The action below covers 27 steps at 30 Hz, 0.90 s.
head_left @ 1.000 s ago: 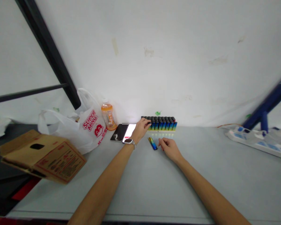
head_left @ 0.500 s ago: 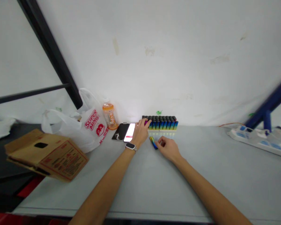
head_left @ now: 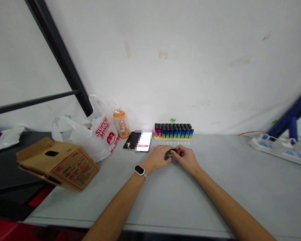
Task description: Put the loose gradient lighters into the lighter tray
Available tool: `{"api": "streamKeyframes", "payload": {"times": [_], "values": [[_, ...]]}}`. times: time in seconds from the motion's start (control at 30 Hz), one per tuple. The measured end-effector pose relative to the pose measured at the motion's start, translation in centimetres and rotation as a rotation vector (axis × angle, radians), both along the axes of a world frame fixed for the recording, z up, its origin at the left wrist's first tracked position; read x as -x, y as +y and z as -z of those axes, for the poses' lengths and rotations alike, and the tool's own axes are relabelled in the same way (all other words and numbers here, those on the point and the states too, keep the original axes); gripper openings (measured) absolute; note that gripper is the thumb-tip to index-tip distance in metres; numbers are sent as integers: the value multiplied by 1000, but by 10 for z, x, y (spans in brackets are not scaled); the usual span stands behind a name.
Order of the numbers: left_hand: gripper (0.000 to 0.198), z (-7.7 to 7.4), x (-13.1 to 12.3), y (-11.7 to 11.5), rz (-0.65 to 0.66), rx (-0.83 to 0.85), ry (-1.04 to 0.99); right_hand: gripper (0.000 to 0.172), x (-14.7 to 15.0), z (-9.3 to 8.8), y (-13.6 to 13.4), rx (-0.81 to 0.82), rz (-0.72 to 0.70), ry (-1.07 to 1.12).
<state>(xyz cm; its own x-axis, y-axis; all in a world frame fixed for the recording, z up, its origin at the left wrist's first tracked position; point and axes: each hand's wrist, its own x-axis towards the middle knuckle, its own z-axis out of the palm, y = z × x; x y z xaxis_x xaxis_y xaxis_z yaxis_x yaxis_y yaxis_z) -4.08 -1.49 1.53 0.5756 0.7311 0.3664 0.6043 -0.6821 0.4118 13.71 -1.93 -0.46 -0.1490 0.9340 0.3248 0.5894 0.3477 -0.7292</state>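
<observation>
In front of a block of lighters, my two hands meet over the desk. My left hand (head_left: 159,156) has its fingers curled round one end of a small dark lighter (head_left: 168,152). The fingers of my right hand (head_left: 187,160) pinch its other end, and together they hide most of it. Behind them stands the block of upright lighters (head_left: 177,133) in close rows, in what looks like a clear tray. Most have black tops and blue-to-yellow bodies; a few at the left end are pink and yellow.
Left of the lighters lie a phone with a lit screen (head_left: 144,140) and a dark phone (head_left: 130,140). Further left are an orange drink bottle (head_left: 121,124), a white plastic bag (head_left: 90,140) and an open cardboard box (head_left: 65,164). A power strip (head_left: 278,147) lies at the right.
My left hand has moved from the left end of the lighter block toward me, joining my right hand at the lighter. That lighter is now mostly covered. The view has shifted slightly.
</observation>
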Motion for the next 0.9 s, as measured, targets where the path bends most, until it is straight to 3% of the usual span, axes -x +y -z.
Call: {"api": "streamKeyframes", "payload": {"times": [0.2,0.37,0.47,0.57,0.63,0.73,0.9], "values": [[14,3,-5,1,-43,240,-318,38,2,-1,1,-63,7,337],[26,16,-15,7,-93,411,-660,50,-4,0,6,37,45,489],[34,15,-23,6,-83,585,-847,56,-5,4,9,117,49,549],[54,10,-28,4,-170,722,-951,61,-3,7,11,148,31,550],[63,7,-29,3,-277,730,-966,63,-2,9,11,151,20,538],[59,5,-30,3,-390,690,-978,63,-3,10,12,158,11,526],[44,3,-29,5,-433,688,-1038,64,-4,12,13,159,11,508]]}}
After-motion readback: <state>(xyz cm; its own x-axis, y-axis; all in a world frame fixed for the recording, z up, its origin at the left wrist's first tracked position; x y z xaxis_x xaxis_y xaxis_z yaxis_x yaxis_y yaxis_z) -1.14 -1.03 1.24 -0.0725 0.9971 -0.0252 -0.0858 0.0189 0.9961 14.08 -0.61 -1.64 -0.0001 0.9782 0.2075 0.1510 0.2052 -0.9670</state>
